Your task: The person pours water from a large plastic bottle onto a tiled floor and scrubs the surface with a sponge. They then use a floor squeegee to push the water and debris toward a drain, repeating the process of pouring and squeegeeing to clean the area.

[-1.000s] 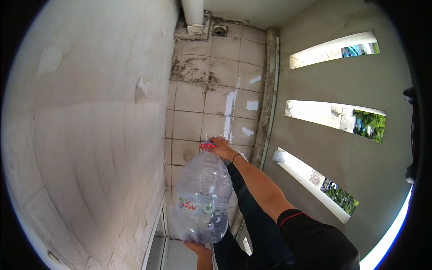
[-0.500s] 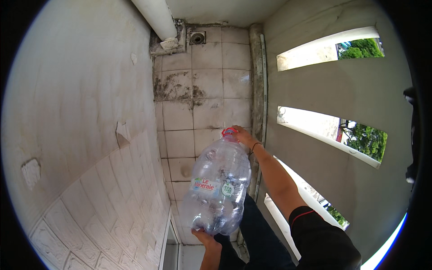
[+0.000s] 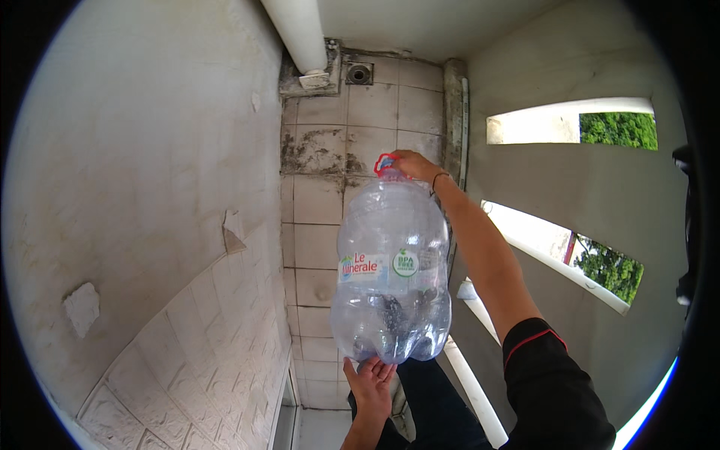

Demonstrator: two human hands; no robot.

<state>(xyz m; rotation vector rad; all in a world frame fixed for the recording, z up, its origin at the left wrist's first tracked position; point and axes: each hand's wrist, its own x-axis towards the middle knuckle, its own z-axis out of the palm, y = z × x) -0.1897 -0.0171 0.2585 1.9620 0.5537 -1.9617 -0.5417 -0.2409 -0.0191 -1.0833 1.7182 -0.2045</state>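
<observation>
A large clear plastic water bottle (image 3: 391, 225) is held up in front of me, its neck pointing away and its ridged base toward me. It has a red handle ring (image 3: 382, 166) at the neck and a printed label on its side. No liquid shows through the clear walls. My right hand (image 3: 414, 165) grips the neck beside the red ring, with some fingers hidden behind it. At the base, my left hand (image 3: 372, 384) holds the bottle from below, fingertips touching the bottom edge.
Stained floor tiles (image 3: 319, 199) run ahead to a drain (image 3: 359, 73), with a white pipe (image 3: 298, 37) coming down beside it. A peeling wall (image 3: 161, 150) stands close on the left. On the right is a wall (image 3: 555, 169) with slanted openings.
Both hands have raised the bottle and shifted it slightly right; it stands straighter in view. More of my left hand's fingers now show at the base. The whole view has shifted a little too.
</observation>
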